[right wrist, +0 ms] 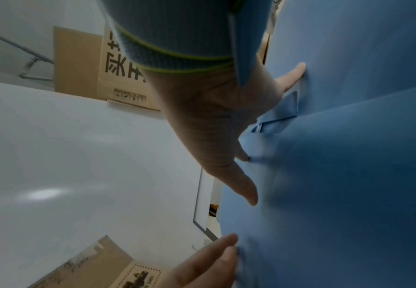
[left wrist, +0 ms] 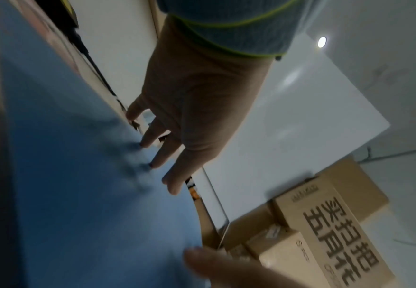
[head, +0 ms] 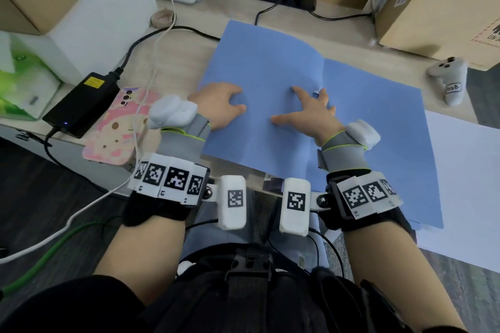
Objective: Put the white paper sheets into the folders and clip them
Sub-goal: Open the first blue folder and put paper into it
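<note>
Cardboard boxes are ringing the bench [head: 186,43] where we are pressing both spread hands, left hand [head: 220,105] and right hand [head: 311,111], flat on the thin, floppy blue folder [head: 270,62], judging its edges best for lifting.

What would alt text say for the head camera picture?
Two bare hands, left hand and right hand, press flat on an open blue folder lying on a wooden desk. White paper sheets lie at its right; a pink phone and a black power adapter lie at its left.

Plain blue folder [head: 270,62], pink cartoon-print phone case [head: 119,127], black-and-white checkered wrist markers [head: 167,180].
</note>
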`<action>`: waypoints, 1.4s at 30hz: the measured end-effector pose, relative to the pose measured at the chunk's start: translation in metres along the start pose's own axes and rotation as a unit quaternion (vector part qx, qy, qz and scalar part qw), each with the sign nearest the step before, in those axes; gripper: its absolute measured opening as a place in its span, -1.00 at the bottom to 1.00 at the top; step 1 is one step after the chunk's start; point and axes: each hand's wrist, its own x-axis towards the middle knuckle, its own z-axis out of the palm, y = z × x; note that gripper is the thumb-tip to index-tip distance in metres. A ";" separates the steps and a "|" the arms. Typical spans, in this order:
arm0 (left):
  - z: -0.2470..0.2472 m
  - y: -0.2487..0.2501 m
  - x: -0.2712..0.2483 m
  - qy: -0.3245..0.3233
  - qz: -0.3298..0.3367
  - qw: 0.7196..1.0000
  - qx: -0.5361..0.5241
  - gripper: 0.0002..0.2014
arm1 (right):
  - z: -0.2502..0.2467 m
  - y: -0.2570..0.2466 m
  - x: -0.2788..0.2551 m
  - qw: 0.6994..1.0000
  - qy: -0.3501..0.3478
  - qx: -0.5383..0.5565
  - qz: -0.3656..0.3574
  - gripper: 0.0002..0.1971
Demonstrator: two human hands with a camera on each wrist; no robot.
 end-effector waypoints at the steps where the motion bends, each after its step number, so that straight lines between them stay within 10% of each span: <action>1: 0.006 0.009 0.002 -0.009 0.016 1.000 0.017 -0.46 | -0.003 0.002 0.002 1.000 0.000 0.011 -0.006 -0.22; 21: 0.078 0.084 0.024 -0.045 0.099 0.987 0.122 0.17 | -0.023 0.063 0.005 0.915 0.140 0.377 -0.013 -0.63; 31: 0.082 0.084 0.024 -0.031 0.099 0.987 0.122 0.13 | -0.010 0.061 0.011 0.984 0.095 0.073 -0.134 -0.59; 42: 0.079 0.100 0.023 -0.024 0.116 0.984 0.137 -0.12 | -0.013 0.064 0.008 0.982 0.026 -0.147 -0.115 -0.47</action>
